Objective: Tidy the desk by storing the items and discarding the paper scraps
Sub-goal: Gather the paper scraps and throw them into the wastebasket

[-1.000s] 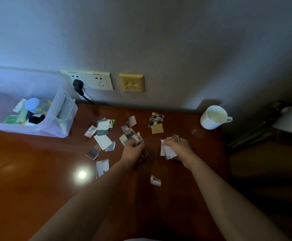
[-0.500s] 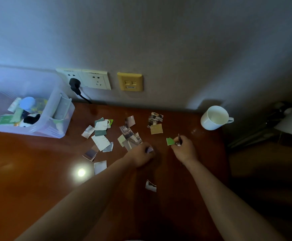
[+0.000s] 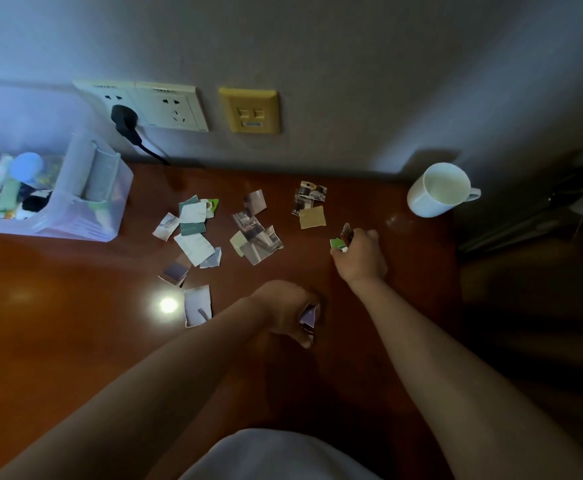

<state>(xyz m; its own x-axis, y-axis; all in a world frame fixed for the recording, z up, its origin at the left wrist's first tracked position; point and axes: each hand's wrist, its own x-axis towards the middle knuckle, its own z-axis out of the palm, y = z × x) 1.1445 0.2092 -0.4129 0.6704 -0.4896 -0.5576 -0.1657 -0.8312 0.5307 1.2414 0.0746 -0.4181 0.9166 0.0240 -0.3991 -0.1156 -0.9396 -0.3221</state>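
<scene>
My left grip (image 3: 288,313) is curled round a purplish scrap (image 3: 308,316), low over the tabletop (image 3: 75,341). My right grip (image 3: 361,258) is further out, pinching a little wad of scraps (image 3: 341,239), one of them green. The other paper scraps (image 3: 193,233) lie loose on the wood in a few clumps toward the wall, with a lone piece (image 3: 198,304) just beside the light glare. There's a clear bin (image 3: 85,216) with stuff in it far left and a white mug (image 3: 435,192) far right.
</scene>
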